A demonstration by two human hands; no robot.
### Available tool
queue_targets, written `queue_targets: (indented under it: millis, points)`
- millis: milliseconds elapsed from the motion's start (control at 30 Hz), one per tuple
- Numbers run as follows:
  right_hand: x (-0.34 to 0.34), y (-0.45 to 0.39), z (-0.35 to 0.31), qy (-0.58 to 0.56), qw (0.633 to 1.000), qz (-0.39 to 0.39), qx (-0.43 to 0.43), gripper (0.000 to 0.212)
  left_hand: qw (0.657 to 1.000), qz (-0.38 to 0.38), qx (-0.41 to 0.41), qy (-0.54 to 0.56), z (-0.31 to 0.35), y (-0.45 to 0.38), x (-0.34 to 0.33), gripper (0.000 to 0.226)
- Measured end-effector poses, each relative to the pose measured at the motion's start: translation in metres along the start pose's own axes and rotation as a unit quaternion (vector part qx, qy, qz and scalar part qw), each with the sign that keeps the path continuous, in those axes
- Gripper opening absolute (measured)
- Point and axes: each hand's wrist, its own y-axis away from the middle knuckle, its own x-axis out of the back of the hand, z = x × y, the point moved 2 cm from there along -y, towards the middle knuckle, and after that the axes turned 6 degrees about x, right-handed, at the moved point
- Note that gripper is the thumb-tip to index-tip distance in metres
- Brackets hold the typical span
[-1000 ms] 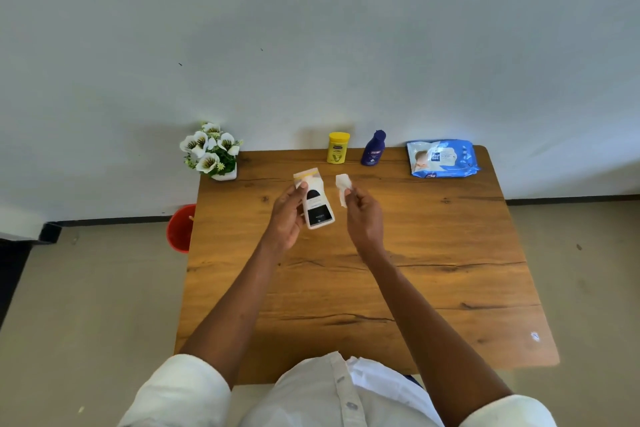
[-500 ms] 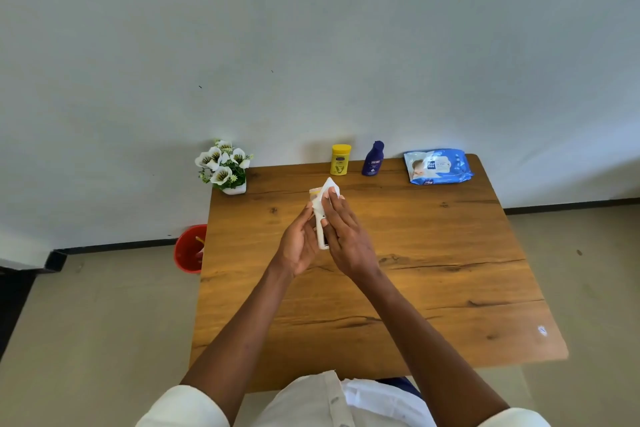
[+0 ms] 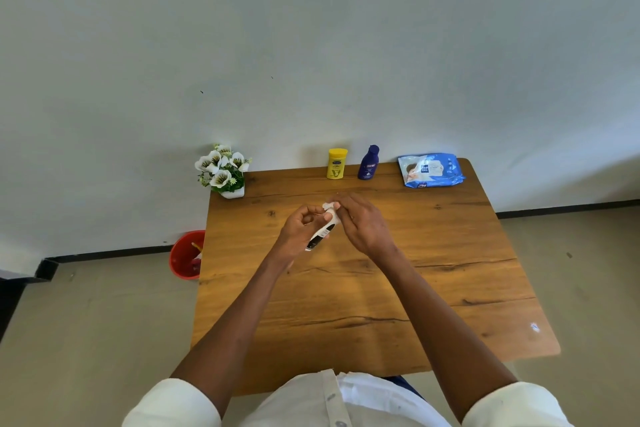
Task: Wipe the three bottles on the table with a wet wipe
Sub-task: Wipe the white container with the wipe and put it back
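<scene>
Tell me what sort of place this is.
Probably a plain room at home or in a small office: a wooden table against a bare wall, a small flower pot at its corner, and a red bin on the floor.

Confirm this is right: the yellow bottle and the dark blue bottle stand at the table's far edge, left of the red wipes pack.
One detail is wrong. In the head view, the soft plastic wipes pack is blue, not red. The yellow bottle and dark blue bottle do stand at the wooden table's far edge, left of it.

Light: bright, even, diffuse daylight
Shadows: soft, faint under forearms on bench [image 3: 450,253]
Glare: mild sheen beyond the hands
Blur: fingers slightly smeared
Distortion: wide-angle bowing at edges
</scene>
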Motion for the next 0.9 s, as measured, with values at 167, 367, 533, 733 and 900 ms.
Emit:
queue_targets:
  millis: [167, 367, 533, 733, 900]
  points:
    - [0.001, -0.007, 0.018, -0.314, 0.915, -0.012, -0.253, 0.028, 0.999, -0.002, -0.025, 0.023, 0.002, 0.004, 0.006, 0.031]
    - [-0.011, 0.007, 0.024, -0.44, 0.823, 0.049, -0.355, 0.027, 1.0, 0.004, -0.023, 0.018, 0.001, 0.005, 0.007, 0.034]
    - [-0.007, 0.006, 0.008, -0.403, 0.875, 0.041, -0.266, 0.031, 0.999, -0.031, -0.008, -0.021, -0.004, 0.002, 0.006, 0.035]
    - [-0.01, 0.012, -0.01, -0.154, 0.985, 0.026, -0.07, 0.032, 1.0, -0.014, 0.0, 0.007, -0.004, 0.002, 0.004, 0.033]
    - [-0.016, 0.028, -0.008, -0.095, 0.994, 0.034, -0.051, 0.045, 0.998, 0.001, 0.002, 0.064, -0.006, 0.005, 0.007, 0.042]
